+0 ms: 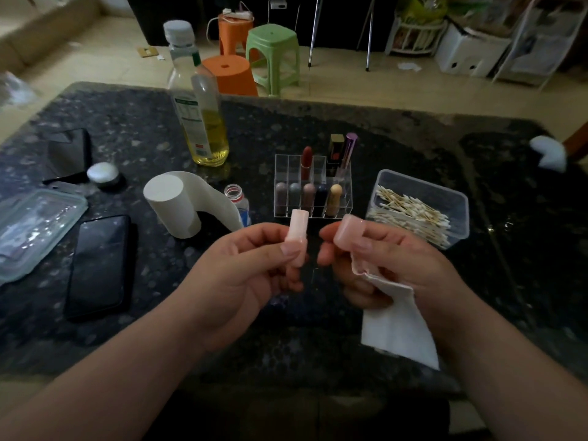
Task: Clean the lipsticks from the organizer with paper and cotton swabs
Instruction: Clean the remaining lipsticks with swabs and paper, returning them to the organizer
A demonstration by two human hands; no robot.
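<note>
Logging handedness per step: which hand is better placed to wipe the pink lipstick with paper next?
Right. The right hand already holds the paper, along with the pink cap, close beside the pink lipstick that the left hand grips; the left hand has no paper.

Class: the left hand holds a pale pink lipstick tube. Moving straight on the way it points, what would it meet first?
Probably the clear organizer, at its front wall: the left hand aims the pink lipstick tube forward at it. Depth is unclear, so the gap cannot be judged.
</note>
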